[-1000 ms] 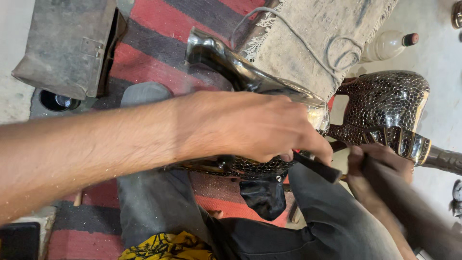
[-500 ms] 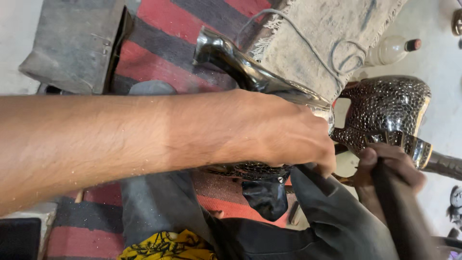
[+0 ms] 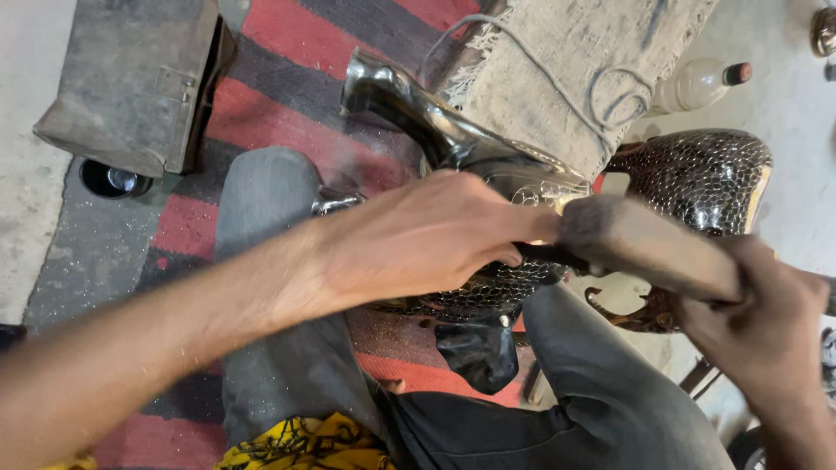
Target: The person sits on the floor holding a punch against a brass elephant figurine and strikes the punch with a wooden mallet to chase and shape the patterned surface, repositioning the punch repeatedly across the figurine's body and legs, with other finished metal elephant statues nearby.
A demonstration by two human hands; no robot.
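Metalwork [image 3: 488, 287], a dark piece with a scaled pattern, lay at the centre of the frame across the person's lap. Left hand [image 3: 427, 235] curled over its top, fingers pinching a thin dark tool [image 3: 553, 256] against it. Right hand [image 3: 766, 335], lower right, was closed round a wooden mallet [image 3: 644, 245] whose head sat by the tool. Behind, at upper right, stood a second scaled piece [image 3: 697, 178], a cloth [image 3: 566, 70] and a bottle [image 3: 697, 84]; a grey box [image 3: 131, 78] was upper left on the striped rug [image 3: 287, 96].

Right hand [image 3: 771, 326] raised; wooden mallet [image 3: 649, 248] now over punch [image 3: 549, 255]
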